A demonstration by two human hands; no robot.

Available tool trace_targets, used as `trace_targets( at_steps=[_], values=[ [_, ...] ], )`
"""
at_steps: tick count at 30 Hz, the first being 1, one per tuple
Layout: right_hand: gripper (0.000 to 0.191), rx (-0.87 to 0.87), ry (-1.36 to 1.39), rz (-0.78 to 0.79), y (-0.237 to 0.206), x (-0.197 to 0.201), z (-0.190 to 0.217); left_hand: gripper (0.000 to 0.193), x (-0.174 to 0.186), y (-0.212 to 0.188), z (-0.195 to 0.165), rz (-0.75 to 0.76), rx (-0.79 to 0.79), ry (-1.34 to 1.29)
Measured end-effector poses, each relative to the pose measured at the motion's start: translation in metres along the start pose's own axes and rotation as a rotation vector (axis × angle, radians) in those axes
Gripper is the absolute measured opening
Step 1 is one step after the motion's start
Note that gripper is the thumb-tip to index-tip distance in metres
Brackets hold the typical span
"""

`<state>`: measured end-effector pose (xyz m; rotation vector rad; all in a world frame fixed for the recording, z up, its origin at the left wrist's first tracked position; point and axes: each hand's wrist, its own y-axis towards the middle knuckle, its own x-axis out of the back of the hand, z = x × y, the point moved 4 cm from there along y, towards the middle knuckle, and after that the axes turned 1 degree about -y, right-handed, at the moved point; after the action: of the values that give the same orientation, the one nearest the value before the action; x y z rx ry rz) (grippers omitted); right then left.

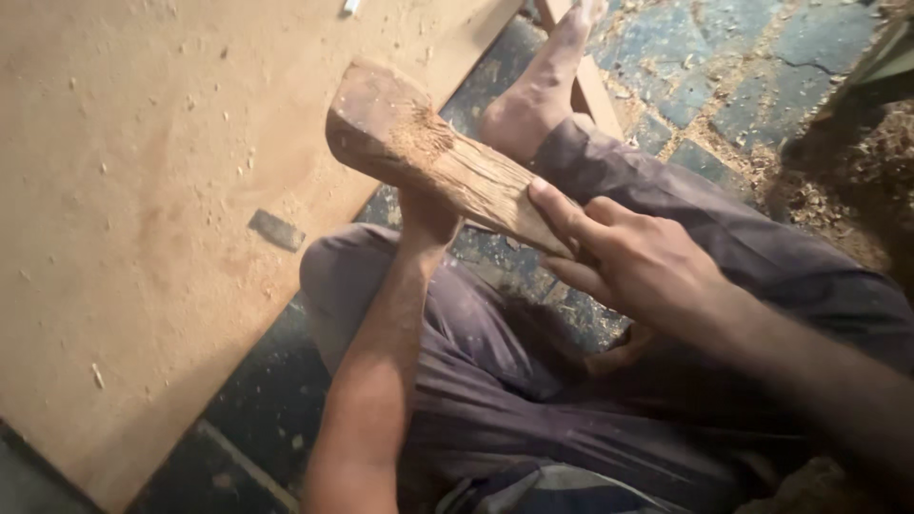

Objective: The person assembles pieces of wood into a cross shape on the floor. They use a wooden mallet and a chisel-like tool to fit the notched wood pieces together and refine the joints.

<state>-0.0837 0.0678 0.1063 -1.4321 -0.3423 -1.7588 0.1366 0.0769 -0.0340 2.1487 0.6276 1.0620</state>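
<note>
Board: we see a wide tan sheet (143,190) lying on the floor at the left, dusted with sawdust; a small dark chip (276,229) lies near its right edge.
Left hand: our left hand (428,217) comes up under the block, mostly hidden behind it; we judge that it props the underside, but we cannot tell how far the fingers close.
Block: the block (428,152) is a rough wooden billet held in the air over our lap, thick rounded end up and to the left, above the board's right edge, narrow end down to the right.
Handling: we judge it stiff, fairly heavy at the thick end, splintery along the grain, not slippery.
Hold: the narrow end suits a full grip, with support under the middle.
Right hand: our right hand (638,266) is wrapped around the narrow end, fingers laid along the grain.
Floor: dark tiles (743,86) with shavings lie beyond our foot (543,86).
</note>
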Motion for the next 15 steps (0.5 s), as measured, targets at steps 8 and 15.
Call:
trace_targets(
  at_steps=[8,15],
  values=[
    [0.087,-0.019,0.441,-0.224,-0.033,-0.002,-0.032,0.020,-0.022,-0.008,0.021,0.016,0.561,-0.797],
    [0.082,0.117,0.346,-0.458,-0.047,0.023,-0.033,0.016,0.002,0.022,0.038,-0.089,0.683,-0.937]
  ],
)
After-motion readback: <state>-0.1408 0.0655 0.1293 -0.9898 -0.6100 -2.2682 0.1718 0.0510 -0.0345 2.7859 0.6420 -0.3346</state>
